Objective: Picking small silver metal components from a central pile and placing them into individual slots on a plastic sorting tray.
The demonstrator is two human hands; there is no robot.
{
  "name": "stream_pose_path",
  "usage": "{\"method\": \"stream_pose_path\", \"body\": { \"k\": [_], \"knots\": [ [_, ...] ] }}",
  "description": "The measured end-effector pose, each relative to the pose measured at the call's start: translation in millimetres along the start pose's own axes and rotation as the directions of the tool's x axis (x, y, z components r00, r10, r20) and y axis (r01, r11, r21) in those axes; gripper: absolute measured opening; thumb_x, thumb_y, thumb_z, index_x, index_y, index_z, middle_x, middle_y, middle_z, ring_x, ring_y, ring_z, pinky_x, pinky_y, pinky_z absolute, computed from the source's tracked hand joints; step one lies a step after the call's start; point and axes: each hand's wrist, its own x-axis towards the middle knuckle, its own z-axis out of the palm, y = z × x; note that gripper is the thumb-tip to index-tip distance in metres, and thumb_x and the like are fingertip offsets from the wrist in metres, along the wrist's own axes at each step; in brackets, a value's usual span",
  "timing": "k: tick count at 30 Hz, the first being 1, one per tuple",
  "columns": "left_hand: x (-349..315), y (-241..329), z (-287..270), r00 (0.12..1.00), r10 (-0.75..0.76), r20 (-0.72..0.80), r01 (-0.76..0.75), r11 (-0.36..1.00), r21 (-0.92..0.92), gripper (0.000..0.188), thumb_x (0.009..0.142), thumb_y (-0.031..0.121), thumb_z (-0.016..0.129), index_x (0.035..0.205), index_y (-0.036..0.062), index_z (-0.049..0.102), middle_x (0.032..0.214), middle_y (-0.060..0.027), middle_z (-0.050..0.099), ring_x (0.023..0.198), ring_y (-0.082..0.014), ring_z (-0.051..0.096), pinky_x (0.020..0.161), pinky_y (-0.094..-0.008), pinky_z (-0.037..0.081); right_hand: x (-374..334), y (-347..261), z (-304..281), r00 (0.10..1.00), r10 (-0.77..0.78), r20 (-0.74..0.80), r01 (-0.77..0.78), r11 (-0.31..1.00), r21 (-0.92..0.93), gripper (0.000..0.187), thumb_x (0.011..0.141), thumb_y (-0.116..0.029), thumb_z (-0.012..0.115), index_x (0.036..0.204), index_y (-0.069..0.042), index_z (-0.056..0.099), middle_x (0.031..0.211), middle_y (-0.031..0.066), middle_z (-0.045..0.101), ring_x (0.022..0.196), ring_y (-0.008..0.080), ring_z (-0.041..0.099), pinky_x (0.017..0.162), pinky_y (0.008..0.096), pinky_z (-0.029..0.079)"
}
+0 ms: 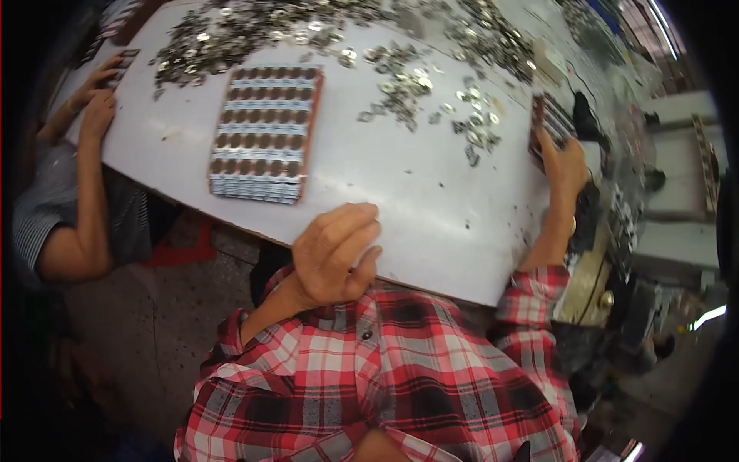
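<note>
At the table's near edge, my left hand (339, 250) is open with its fingers bent and its thumb apart, and nothing shows in it. Out at the right edge, my right hand (565, 163) grips a dark, reddish-edged card (548, 123) with rows on its face; the fingers partly hide it. Left of centre lies a neat stack of cards (264, 132), each with rows of round brown discs between pale blue-white strips. Small shiny metal pieces (404, 88) lie scattered beyond my hands.
The white table (369, 169) carries a large heap of metal pieces (223, 42) along its far side. At the left, another person's hands (98, 104) hold a similar strip (123, 65). A red stool (185, 245) stands below the left edge. Dark items and plastic bags (616, 154) crowd the right.
</note>
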Motion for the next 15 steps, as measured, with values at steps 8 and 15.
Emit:
{"method": "stream_pose_path", "body": {
  "k": [8,15],
  "knots": [
    [26.7,-15.1,-61.2,0.982,0.046,-0.181,0.031,0.914,0.405,0.022,0.083,0.008,0.078,0.103,0.0048,0.071,0.106,-0.0101,0.072,0.094,-0.0300,0.072,0.080,-0.0386,0.059,-46.3,-31.0,-13.2,0.938,-0.314,-0.144,0.345,0.838,0.422,0.030,0.092,-0.021,0.079,0.112,0.000,0.071,0.110,0.0121,0.072,0.095,0.0262,0.069,0.081,0.0404,0.053],
    [21.9,-72.5,-97.5,0.681,-0.642,-0.353,0.717,0.683,0.141,0.020,0.083,0.007,0.086,0.093,-0.0015,0.071,0.080,-0.0022,0.071,0.067,-0.0059,0.061,0.062,-0.0236,0.049,-109.0,-116.5,-30.2,0.770,-0.636,-0.038,0.477,0.535,0.697,0.027,0.078,-0.001,0.080,0.102,0.000,0.069,0.087,0.0082,0.061,0.072,0.0190,0.064,0.065,0.0313,0.052]
  ]
}}
